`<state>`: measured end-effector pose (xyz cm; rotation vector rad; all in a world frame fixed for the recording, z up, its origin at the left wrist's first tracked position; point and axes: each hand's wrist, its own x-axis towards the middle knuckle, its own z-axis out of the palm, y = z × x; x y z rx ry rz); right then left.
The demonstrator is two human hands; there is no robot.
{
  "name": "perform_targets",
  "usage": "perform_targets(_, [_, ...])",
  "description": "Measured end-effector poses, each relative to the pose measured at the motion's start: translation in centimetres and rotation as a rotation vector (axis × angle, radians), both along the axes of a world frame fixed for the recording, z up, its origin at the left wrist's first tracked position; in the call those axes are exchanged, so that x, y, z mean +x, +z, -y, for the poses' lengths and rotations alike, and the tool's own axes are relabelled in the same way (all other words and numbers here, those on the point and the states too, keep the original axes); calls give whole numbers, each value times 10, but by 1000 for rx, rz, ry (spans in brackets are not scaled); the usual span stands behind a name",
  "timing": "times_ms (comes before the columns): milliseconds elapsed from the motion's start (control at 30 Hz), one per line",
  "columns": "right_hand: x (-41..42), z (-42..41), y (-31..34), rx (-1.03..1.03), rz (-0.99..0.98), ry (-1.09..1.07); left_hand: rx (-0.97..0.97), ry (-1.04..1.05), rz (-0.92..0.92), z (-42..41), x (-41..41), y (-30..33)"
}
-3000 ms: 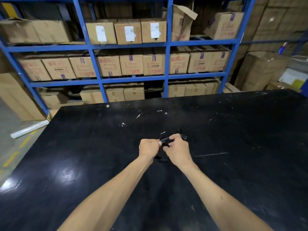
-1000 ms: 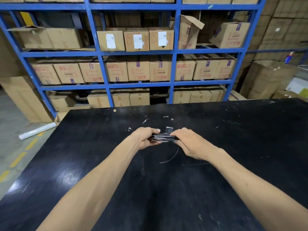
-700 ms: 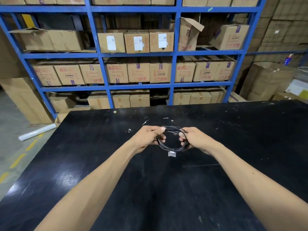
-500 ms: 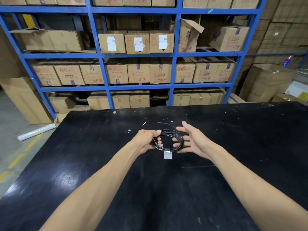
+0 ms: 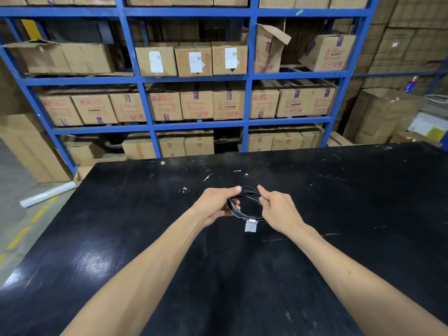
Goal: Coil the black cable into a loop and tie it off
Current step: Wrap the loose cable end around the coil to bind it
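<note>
1. Black thin cable, wound into a small round coil of several turns, hangs between both hands just above the middle of the scuffed black table, nearer its far edge than its near one.
2. A small white tag dangles from the coil's near side, where a short band seems to gather the strands.
3. Left hand is closed around the coil's left side, thumb on top and fingers curled underneath.
4. Right hand pinches the top-right strands between thumb and forefinger; its other fingers are folded in.
5. Handling, as a judgement: the cable looks light, limp and slightly springy, so loose turns may slip apart. Holding it across all strands on opposite sides should keep the loop together.
6. Half a second ago the right hand was spread open beside the coil with a loose end sticking up at the far side; now it has closed on the strands and that end is tucked in. The left hand's hold is unchanged.
7. Blue steel shelving loaded with cardboard boxes stands beyond the table's far edge.
</note>
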<state>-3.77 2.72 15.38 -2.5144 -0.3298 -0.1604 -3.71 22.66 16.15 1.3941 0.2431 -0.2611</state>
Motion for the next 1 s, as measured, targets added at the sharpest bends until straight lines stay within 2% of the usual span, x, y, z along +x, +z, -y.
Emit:
perform_targets(100, [-4, -2, 1, -66, -26, -10, 104, 29, 94, 3, -1, -8])
perform_targets(167, [-5, -2, 1, -29, -91, 13, 149, 34, 149, 6, -2, -13])
perform_targets(233, [-1, 1, -4, 164, -199, -7, 169, 15, 174, 7, -2, -16])
perform_targets(333, [5, 5, -18, 593, -398, -94, 209, -31, 167, 8, -5, -26])
perform_targets(367, [5, 5, -24, 653, -415, -122, 227, -31, 177, 10, -7, -31])
perform_targets(500, [1, 2, -49, 579, -365, -221, 403, -59, 260, 19, -15, -56])
perform_targets(667, [3, 14, -75, 635, -529, -275, 557, -110, 198, 29, -12, -78])
perform_targets(800, [8, 23, -90, 791, -637, -271, 475, 5, 99, 43, -6, -101])
perform_targets(867, [13, 33, -100, 797, -690, -318, 448, 59, 45, 47, -2, -118])
perform_targets(1000, [32, 68, -131, 609, -753, -423, 495, 120, -53, 48, 10, -147])
